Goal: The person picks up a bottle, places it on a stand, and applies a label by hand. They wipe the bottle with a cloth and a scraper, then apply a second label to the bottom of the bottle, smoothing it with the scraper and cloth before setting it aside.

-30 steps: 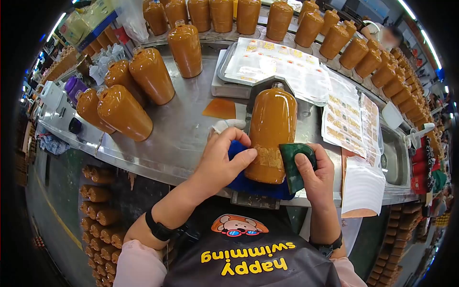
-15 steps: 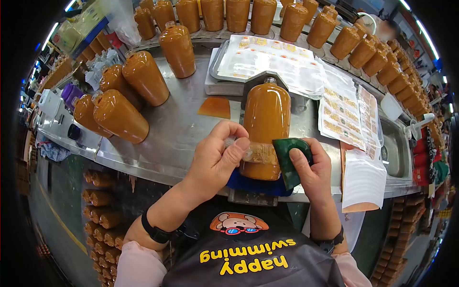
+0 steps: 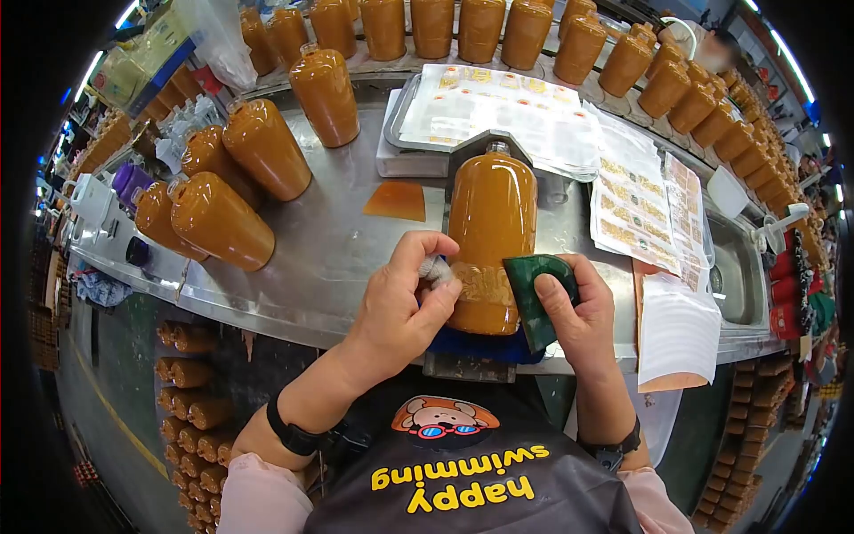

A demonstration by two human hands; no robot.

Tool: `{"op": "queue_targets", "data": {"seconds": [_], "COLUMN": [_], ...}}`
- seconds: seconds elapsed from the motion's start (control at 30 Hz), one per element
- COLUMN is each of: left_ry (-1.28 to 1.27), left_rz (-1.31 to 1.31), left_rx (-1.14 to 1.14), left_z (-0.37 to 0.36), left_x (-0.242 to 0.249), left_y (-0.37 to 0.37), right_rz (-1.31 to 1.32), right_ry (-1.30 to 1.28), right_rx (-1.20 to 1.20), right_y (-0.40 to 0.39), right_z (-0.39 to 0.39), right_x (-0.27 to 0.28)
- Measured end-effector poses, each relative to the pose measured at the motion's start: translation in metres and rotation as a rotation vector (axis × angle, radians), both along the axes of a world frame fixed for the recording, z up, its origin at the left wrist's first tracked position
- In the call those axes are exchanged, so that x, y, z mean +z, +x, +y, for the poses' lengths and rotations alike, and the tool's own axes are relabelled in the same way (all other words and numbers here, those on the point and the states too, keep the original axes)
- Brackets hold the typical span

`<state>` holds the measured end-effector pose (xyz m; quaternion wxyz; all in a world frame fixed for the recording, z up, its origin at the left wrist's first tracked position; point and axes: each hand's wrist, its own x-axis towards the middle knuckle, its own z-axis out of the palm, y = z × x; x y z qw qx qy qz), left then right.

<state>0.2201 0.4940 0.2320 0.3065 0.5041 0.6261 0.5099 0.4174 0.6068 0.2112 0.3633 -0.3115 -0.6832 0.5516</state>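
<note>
A glossy amber-brown bottle (image 3: 494,209) lies in a dark cradle (image 3: 485,367) in front of me, its neck pointing away. Near its base a clear, gold-patterned decal (image 3: 480,283) lies on the surface. My left hand (image 3: 405,298) is at the decal's left end, thumb and fingers curled around a small whitish-grey thing (image 3: 434,270) that I cannot make out. In my right hand (image 3: 583,311) is a dark green flexible scraper (image 3: 541,298), gripped between thumb and fingers. Its edge is at the bottle's right side, over the decal's right end.
Several brown bottles (image 3: 267,149) stand on the steel table (image 3: 329,240) at left. A row of more bottles (image 3: 431,27) curves along the back. Decal sheets (image 3: 636,205) lie at right, beside a sink (image 3: 738,289). An orange-brown piece (image 3: 396,201) lies left of the bottle.
The decal's left end, earlier reaching to my left fingers, now lies closer against the bottle. My right hand has barely moved. Bottles in the back row have shifted slightly left.
</note>
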Motion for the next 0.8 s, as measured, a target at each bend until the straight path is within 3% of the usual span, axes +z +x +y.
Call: {"op": "queue_targets", "data": {"seconds": [0.07,0.17,0.27,0.3,0.53,0.63,0.73,0.8], "left_ry": [-0.006,0.435,0.422,0.36,0.341,0.273,0.236,0.269], "left_rz": [0.033,0.854,1.077,1.119,0.902,0.729,0.711,0.769], "left_rx": [0.054,0.131,-0.134,-0.104,0.065,0.096,0.058,0.043], "left_z": [-0.002,-0.009,-0.009,-0.005,-0.023,-0.017,-0.01,-0.01], "left_x": [-0.002,-0.002,0.007,-0.005,-0.042,-0.049,-0.053,-0.046], "left_y": [0.0,-0.008,0.022,0.024,0.013,0.009,0.004,0.002], "right_rz": [-0.018,0.009,-0.004,-0.014,0.003,-0.166,-0.361,-0.312], "right_ry": [0.034,0.009,-0.001,0.015,0.009,0.375,1.145,0.903], "right_rx": [-0.005,-0.008,-0.014,-0.018,-0.025,-0.109,0.059,0.345], "right_y": [0.001,-0.001,-0.001,-0.001,-0.001,-0.001,-0.008,-0.015], "right_z": [0.0,0.001,-0.002,-0.002,0.0,0.0,-0.01,-0.015], "right_x": [-0.001,-0.002,0.001,0.002,-0.004,0.019,0.061,0.075]}}
